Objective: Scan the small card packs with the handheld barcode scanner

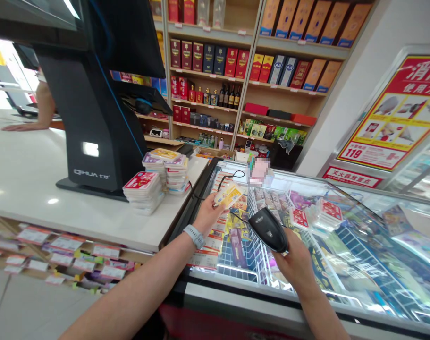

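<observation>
My left hand [210,213] holds a small yellow-and-white package [229,195] over the left part of the glass-topped freezer [236,295]. A black handheld scanner [268,230] is gripped in my right hand [293,257], its head tilted up and left, just right of the package and apart from it. A black cable [232,175] lies on the freezer near the package. Stacks of similar packs, one with a red top pack [141,181], stand on the white counter at the left. Another red-and-white stack [328,215] rests on the freezer glass to the right of the scanner.
A black register terminal [90,118] stands on the white counter [27,174]. Another person's hand [27,126] rests on that counter at far left. Shelves of boxes and bottles [209,75] line the back. A blurred pink item [260,171] sits on the freezer's far edge.
</observation>
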Demonstrator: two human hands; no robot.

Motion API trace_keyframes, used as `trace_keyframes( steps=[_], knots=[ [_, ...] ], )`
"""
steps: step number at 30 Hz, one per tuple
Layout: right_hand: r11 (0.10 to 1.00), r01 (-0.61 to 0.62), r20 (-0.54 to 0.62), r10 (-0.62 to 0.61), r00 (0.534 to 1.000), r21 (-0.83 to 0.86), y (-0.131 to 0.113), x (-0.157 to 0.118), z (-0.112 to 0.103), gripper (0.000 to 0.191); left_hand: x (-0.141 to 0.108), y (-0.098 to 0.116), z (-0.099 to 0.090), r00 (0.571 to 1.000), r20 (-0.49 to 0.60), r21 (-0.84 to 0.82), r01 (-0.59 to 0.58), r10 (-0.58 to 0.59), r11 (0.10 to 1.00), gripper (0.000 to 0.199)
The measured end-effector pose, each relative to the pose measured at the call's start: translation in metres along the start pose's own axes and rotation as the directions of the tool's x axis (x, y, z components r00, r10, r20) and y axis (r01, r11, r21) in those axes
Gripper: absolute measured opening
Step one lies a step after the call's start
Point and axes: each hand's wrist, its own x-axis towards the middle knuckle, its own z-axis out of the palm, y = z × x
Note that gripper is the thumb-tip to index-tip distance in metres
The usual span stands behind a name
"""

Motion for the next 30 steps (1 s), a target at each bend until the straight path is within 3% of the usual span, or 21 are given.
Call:
trace_keyframes(
  steps=[30],
  knots=[
    [0.999,-0.048,0.06,0.048,0.997,0.008,0.0021,-0.0032,0.0015,0.03,-0.002,0.0006,0.0039,1.0,-0.008,0.013,-0.017,0.017,1.0,0.039]
  ],
)
